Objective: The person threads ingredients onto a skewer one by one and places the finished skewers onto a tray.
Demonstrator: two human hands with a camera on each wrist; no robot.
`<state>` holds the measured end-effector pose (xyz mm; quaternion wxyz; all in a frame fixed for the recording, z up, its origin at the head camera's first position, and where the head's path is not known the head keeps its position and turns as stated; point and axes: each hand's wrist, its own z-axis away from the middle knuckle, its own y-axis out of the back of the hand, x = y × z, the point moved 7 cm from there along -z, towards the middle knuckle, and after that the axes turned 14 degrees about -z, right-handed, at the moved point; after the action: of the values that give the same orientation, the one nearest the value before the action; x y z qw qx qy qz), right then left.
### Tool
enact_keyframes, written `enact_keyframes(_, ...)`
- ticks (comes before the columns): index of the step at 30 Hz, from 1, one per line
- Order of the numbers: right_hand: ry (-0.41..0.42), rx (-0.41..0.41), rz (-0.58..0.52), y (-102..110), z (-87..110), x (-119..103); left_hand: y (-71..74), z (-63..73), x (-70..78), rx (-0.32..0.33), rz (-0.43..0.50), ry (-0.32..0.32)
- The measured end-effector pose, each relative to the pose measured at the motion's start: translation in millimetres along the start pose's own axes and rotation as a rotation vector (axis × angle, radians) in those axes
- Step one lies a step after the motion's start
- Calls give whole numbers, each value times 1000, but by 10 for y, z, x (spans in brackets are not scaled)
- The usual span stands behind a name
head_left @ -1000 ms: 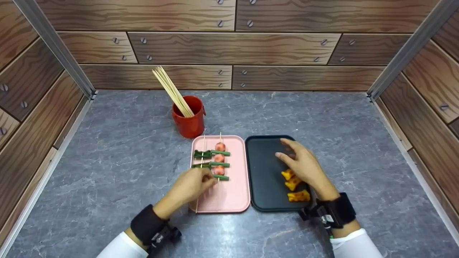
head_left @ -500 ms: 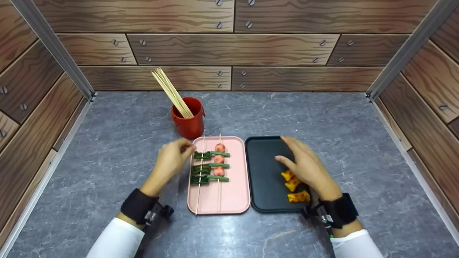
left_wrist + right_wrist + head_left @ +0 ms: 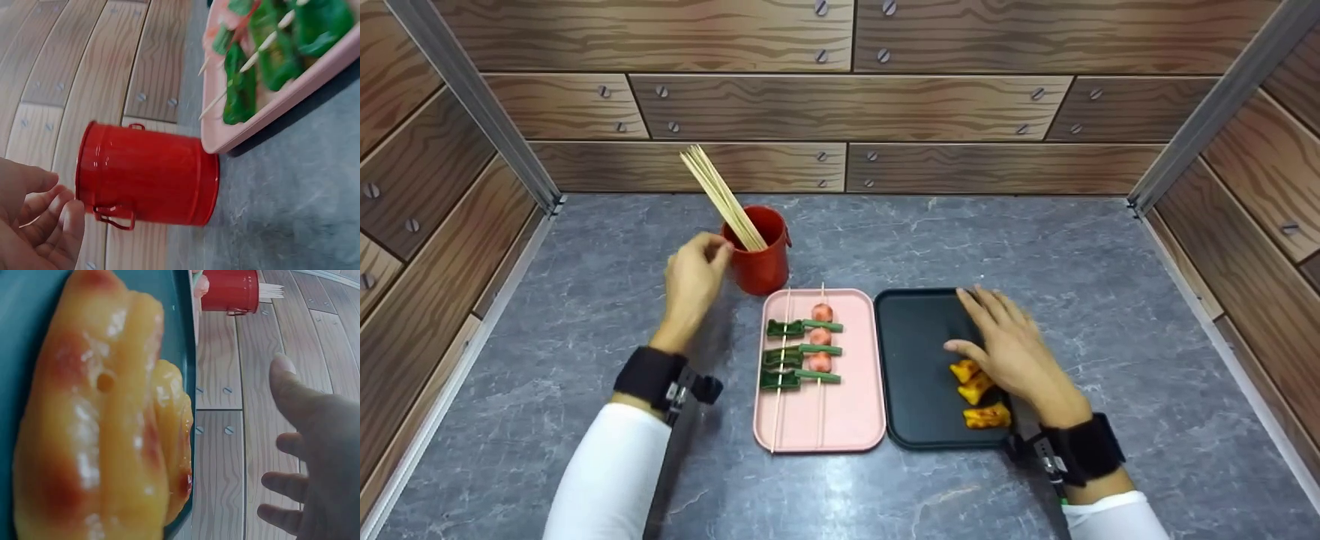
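My left hand (image 3: 691, 281) is at the near-left rim of a red bucket (image 3: 763, 270), fingers loosely bent with nothing between them. Thin bamboo skewers (image 3: 718, 191) lean out of that bucket to the left. In the left wrist view the fingertips (image 3: 73, 216) come right up to the bucket's rim. My right hand (image 3: 1024, 352) hovers, fingers spread, over the right side of a black tray (image 3: 919, 390). Several yellow, brown-spotted food pieces (image 3: 987, 417) lie on this tray beside the palm; one fills much of the right wrist view, showing a small hole (image 3: 105, 382).
A pink tray (image 3: 851, 412) adjoins the black one. On it lie two loaded skewers: one through green pepper pieces (image 3: 780, 380), the other with pink balls (image 3: 820, 338) alternating with green stalk pieces (image 3: 823, 350). Wood-patterned walls (image 3: 847, 109) enclose the grey tabletop (image 3: 1072, 247).
My left hand has left the pepper skewer on the pink tray and moved up and left to the red bucket. My right hand has shifted slightly right, its fingers spreading.
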<state>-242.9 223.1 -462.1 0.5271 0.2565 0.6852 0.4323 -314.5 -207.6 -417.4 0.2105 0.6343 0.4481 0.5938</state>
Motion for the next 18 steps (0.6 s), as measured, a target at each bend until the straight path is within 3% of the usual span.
enact_keyframes(4,-10,-21,68,-8,37,53,-13,-182,-52,15,37,58)
enact_keyframes(9,-41,-56,69,-12,66,134,-53,-382,-139,11,85,146)
enact_keyframes(18,-102,-36,19,31,115,357,-117,-581,-189,-23,169,230)
